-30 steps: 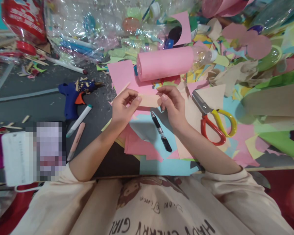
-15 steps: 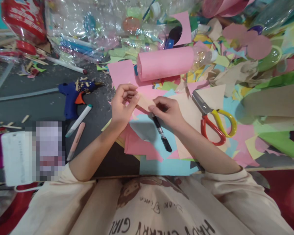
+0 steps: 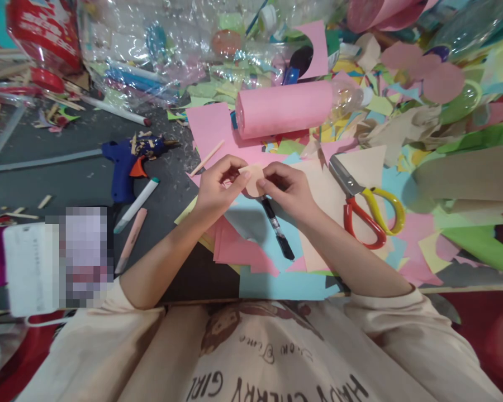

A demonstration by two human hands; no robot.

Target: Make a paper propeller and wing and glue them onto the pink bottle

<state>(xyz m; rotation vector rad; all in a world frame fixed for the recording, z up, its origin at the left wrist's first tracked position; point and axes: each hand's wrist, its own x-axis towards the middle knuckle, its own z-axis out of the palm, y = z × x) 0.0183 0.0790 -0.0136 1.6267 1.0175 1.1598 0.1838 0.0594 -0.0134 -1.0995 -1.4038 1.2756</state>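
Between my two hands is a small cream-coloured paper piece [image 3: 254, 177], its lower edge rounded. The fingers of my left hand [image 3: 222, 181] pinch its left side. My right hand [image 3: 288, 187] grips the right side between thumb and fingers. Just below, a black pen [image 3: 276, 228] lies slanted over light blue paper [image 3: 272, 215] and stacked pink sheets [image 3: 237, 245]. Scissors with red and yellow handles [image 3: 362, 201] rest to the right on a cream sheet [image 3: 318, 223]. Beyond my hands lies a clear bottle wrapped in pink paper [image 3: 285, 109].
At left are a blue glue gun [image 3: 126, 162], a white marker with a green end [image 3: 136, 205], a pink marker [image 3: 131, 240] and a thin wooden stick [image 3: 207, 157]. Clear plastic bottles in wrap [image 3: 151, 39] crowd the back. Paper scraps [image 3: 385, 100] cover the right side.
My left hand has moved slightly toward me and to the right, closer to my right hand. The paper piece has turned, showing a rounder face. A wooden stick behind my left hand is now uncovered.
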